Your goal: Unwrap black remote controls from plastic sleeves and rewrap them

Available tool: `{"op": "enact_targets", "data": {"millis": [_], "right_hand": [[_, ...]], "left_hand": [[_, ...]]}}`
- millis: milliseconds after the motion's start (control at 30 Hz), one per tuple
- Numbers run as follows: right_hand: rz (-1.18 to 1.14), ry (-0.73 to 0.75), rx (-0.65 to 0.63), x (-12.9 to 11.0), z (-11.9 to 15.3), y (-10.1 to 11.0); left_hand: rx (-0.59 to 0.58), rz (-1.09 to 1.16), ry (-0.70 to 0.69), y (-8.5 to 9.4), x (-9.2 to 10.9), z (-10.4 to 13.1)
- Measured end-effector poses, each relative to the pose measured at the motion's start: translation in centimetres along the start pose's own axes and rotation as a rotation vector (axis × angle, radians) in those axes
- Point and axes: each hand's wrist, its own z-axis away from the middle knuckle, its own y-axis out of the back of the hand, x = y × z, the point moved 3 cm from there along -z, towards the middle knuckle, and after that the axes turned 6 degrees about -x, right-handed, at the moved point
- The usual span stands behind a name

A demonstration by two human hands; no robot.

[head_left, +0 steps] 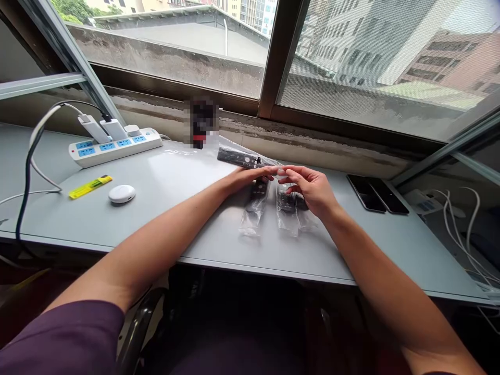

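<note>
My left hand (pixel 254 174) reaches over the desk, its fingertips closed on the end of a clear plastic sleeve (pixel 280 172). Opposite it, my right hand (pixel 310 190) pinches the same bit of plastic between thumb and fingers. A black remote control (pixel 236 156) in clear wrap lies just beyond my left hand; whether that wrap is the pinched one is hard to make out. Below the hands, a bagged remote (pixel 255 200) lies on the left, and another bagged remote (pixel 286 203) is by my right hand. A further dark item (pixel 301 202) in plastic is partly covered by that hand.
A white power strip (pixel 117 148) with chargers and cables stands at the left. Near it lie a yellow packet (pixel 90 187) and a white round case (pixel 122 194). Two dark phones (pixel 377 194) rest on the right. A blurred dark object (pixel 203 122) stands by the window.
</note>
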Motion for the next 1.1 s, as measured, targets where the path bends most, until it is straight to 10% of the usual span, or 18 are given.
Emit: {"op": "enact_targets", "data": {"millis": [600,1100], "right_hand": [[-0.088,0.007,0.029,-0.1,0.09,0.49],[-0.125,-0.061,-0.196,0.12,0.34,-0.37]], "left_hand": [[0.007,0.13,0.041,0.01,-0.06,-0.71],[-0.079,0.032,-0.027,0.29,-0.66,-0.56]]}}
